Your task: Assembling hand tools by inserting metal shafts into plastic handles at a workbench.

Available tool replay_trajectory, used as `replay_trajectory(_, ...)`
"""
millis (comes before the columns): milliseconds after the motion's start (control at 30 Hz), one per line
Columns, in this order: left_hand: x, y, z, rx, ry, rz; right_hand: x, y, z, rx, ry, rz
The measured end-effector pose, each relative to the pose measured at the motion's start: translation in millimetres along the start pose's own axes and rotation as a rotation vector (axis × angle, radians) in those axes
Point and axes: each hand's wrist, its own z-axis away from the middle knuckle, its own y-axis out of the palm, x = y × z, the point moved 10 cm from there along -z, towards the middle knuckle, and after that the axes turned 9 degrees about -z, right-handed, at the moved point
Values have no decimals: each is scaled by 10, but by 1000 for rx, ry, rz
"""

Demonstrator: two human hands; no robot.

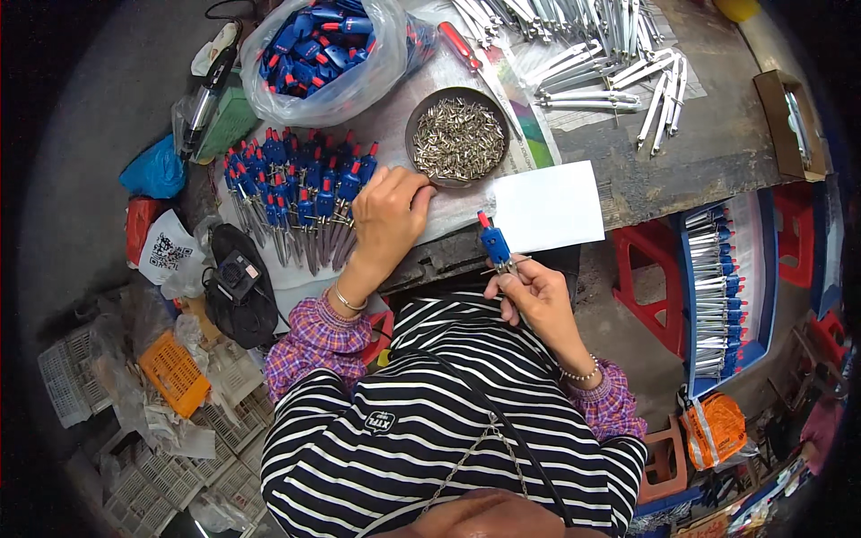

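Note:
My right hand [536, 300] is closed round the metal shank of a small tool with a blue plastic body and a red tip [495, 244], held upright over my lap at the table's front edge. My left hand [390, 211] rests at the table edge with its fingers curled in. Whatever lies between those fingers is hidden. Just beyond it stands a dark round bowl [412, 148] full of small metal pins or rivets. To its left, many similar blue tools with red tips [305, 208] lie in rows, their metal shanks toward me.
An open plastic bag [377, 85] of blue parts stands at the back left. A red-handled screwdriver [459, 45], a white sheet [550, 208] and loose metal strips [592, 81] lie on the table. At right, a blue tray [758, 305] holds similar tools near a red stool [650, 278].

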Motion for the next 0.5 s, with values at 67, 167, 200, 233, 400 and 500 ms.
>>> replay_trajectory(67, -42, -5, 6, -9, 25, -14, 10, 7, 11, -9, 2, -15)
replay_trajectory(167, -107, 4, 5, -5, 66, -63, 2, 0, 16, -13, 10, -44)
replay_trajectory(200, -109, 5, 8, -5, 78, -63, -10, 1, 20, -7, 18, -57)
replay_trajectory(233, -110, 4, 10, -5, 89, -63, -19, -11, 23, -11, 16, -57)
replay_trajectory(400, -53, -15, 4, 25, 68, 11, -54, 1, 33, 5, 30, -113)
replay_trajectory(500, -74, 22, 3, 72, 59, 20, -82, -9, 33, 16, 35, -106)
